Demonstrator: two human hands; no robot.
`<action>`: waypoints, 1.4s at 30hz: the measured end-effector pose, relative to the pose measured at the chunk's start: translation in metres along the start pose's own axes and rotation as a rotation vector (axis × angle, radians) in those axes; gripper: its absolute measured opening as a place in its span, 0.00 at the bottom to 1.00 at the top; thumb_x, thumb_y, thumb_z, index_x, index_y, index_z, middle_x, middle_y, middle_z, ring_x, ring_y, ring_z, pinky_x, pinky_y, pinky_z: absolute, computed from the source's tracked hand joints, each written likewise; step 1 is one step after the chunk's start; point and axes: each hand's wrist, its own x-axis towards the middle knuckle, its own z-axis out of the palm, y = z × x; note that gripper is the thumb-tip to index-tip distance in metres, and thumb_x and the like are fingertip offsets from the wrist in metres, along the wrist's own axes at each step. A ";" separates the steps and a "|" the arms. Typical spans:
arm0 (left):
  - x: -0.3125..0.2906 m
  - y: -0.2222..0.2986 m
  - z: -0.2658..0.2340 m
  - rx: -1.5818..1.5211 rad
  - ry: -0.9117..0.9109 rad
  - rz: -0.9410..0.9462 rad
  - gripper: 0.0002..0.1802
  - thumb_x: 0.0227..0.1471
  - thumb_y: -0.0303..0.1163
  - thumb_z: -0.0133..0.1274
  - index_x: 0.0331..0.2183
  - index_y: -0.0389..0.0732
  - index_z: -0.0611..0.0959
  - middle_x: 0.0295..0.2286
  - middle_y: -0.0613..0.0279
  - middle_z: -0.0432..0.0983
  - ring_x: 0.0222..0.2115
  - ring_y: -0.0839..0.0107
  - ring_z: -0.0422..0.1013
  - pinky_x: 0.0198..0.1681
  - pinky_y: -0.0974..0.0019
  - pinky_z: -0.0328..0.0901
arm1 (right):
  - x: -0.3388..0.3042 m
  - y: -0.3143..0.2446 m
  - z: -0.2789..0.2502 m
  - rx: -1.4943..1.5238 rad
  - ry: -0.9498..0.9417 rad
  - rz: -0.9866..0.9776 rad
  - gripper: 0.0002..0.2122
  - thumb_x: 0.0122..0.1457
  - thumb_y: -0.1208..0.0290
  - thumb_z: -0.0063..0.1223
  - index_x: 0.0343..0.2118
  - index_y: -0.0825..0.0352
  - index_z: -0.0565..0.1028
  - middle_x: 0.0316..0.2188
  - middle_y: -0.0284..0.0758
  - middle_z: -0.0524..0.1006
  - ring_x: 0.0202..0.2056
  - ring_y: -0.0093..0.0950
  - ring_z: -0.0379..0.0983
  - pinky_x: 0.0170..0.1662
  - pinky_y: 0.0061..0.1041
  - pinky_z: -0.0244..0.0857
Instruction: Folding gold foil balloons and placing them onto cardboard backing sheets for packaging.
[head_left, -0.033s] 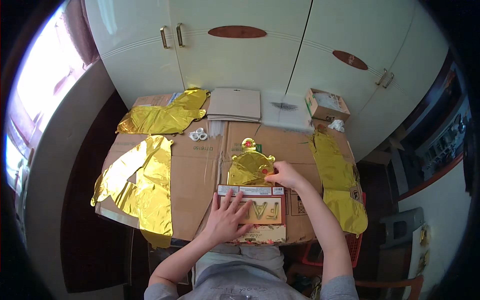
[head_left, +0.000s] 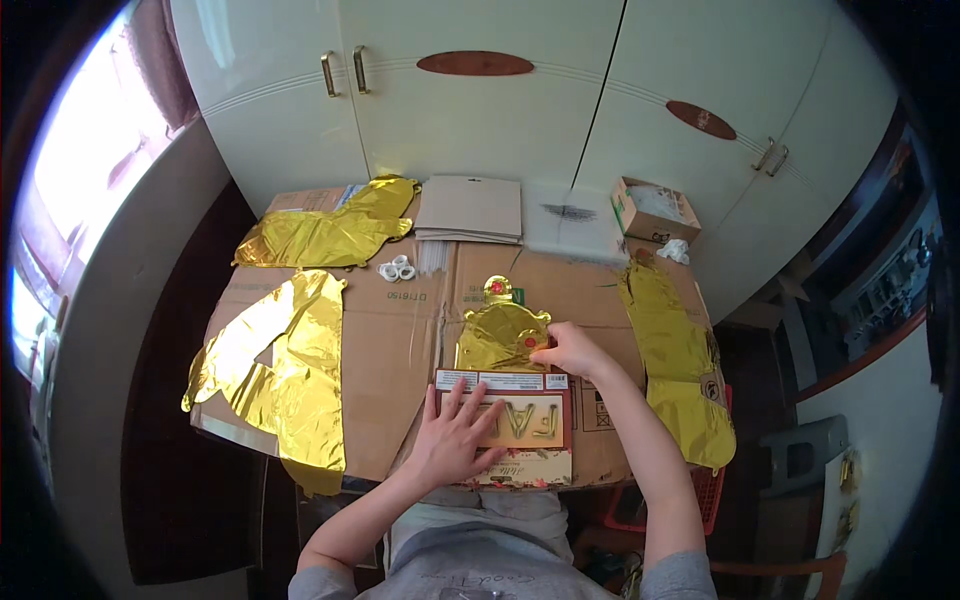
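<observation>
My left hand (head_left: pixel 455 437) lies flat with fingers spread on a flat printed package (head_left: pixel 540 468), which shows gold letter shapes in a reddish-brown frame, at the table's near edge. Just beyond the package's far edge is a small folded gold foil balloon (head_left: pixel 490 335) with red round spots. Its lower right corner is pinched by my right hand (head_left: pixel 572 353), the thumb and fingers closed there. The balloon's near end meets the package edge; whether part of it goes inside I cannot tell.
Large flat gold foil balloons lie at the left (head_left: pixel 310 380), far left (head_left: pixel 325 235) and right (head_left: pixel 680 370) of the cardboard-covered table (head_left: pixel 390 340). Farther back are white tape rolls (head_left: pixel 397 269), grey-brown card sheets (head_left: pixel 468 208), a small open box (head_left: pixel 655 210) and crumpled tissue (head_left: pixel 675 250).
</observation>
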 end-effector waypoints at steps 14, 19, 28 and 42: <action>0.004 -0.002 0.000 0.026 -0.021 -0.015 0.38 0.53 0.61 0.47 0.61 0.53 0.67 0.62 0.50 0.55 0.63 0.43 0.48 0.60 0.26 0.38 | -0.004 -0.010 0.002 -0.085 -0.004 0.018 0.16 0.46 0.66 0.64 0.31 0.76 0.77 0.27 0.42 0.80 0.30 0.28 0.77 0.36 0.30 0.70; 0.006 -0.001 0.000 0.011 -0.008 -0.005 0.38 0.53 0.61 0.46 0.61 0.54 0.67 0.62 0.50 0.55 0.63 0.43 0.47 0.60 0.26 0.38 | 0.001 0.002 0.010 0.045 0.028 -0.054 0.18 0.48 0.66 0.64 0.36 0.77 0.77 0.31 0.42 0.81 0.34 0.29 0.77 0.38 0.29 0.70; 0.005 -0.002 -0.001 0.023 -0.018 -0.015 0.36 0.53 0.62 0.45 0.56 0.50 0.73 0.60 0.49 0.58 0.63 0.42 0.48 0.60 0.26 0.39 | -0.036 -0.003 0.015 0.021 -0.016 -0.417 0.14 0.49 0.83 0.55 0.40 0.65 0.79 0.39 0.35 0.82 0.42 0.27 0.79 0.46 0.25 0.72; 0.004 -0.003 0.000 -0.020 0.030 -0.036 0.29 0.44 0.55 0.55 0.43 0.46 0.82 0.53 0.51 0.64 0.62 0.50 0.50 0.61 0.28 0.41 | -0.063 0.006 0.038 -0.446 0.128 -0.822 0.11 0.46 0.77 0.60 0.36 0.63 0.78 0.42 0.31 0.81 0.48 0.30 0.76 0.54 0.34 0.70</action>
